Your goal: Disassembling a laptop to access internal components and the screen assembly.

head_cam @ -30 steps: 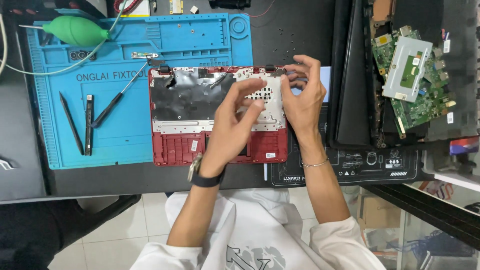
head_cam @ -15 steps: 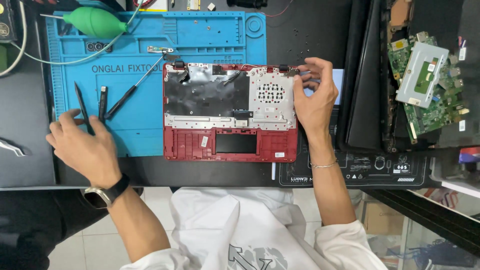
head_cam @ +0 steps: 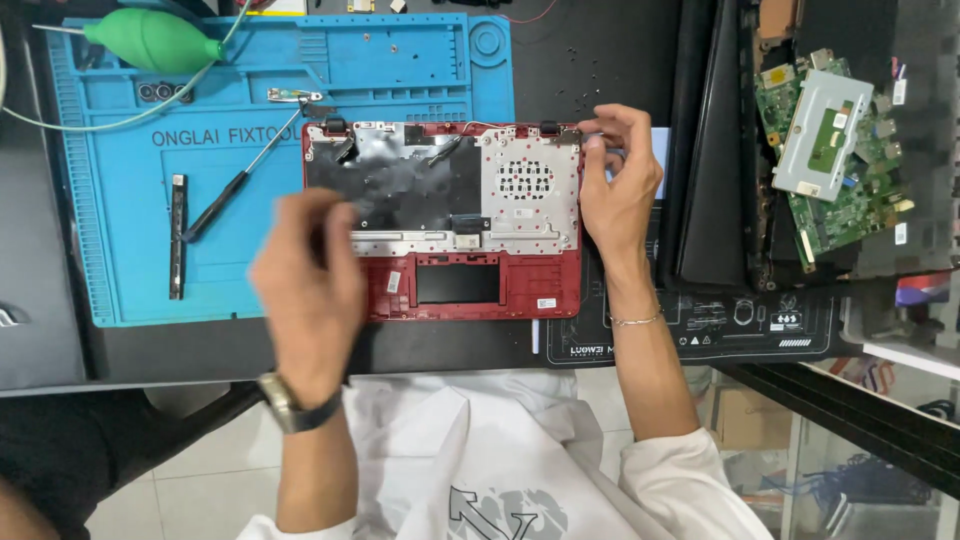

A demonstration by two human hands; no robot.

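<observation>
Far left of the left hand: green rubber air blower [head_cam: 150,40] at the top corner of the blue silicone work mat [head_cam: 130,270]. On the mat, left of the hand, a slim black tool [head_cam: 177,236] lies upright; just beside it, a black-handled screwdriver [head_cam: 235,180] lies at a slant, tip toward small metal tweezers [head_cam: 294,96].

Left hand [head_cam: 305,285]: motion-blurred, hovering at the left edge of the red laptop base [head_cam: 445,215], fingers curled. A thin dark object appears pinched between the fingers, but blur prevents confirming; grip state cannot be told. Watch on the wrist.

Laptop base lies underside-up, straddling the mat's right edge and the black desk mat [head_cam: 700,335], between the two hands. Grey metal shield and perforated patch exposed.

Right hand [head_cam: 620,185]: rests against the base's right side, thumb and forefinger narrowed in a pinch on the top-right hinge bracket [head_cam: 562,132]. Thin bracelet on the wrist.

Right of that hand: black laptop shell [head_cam: 715,150], then a green circuit board [head_cam: 835,150] well apart.
</observation>
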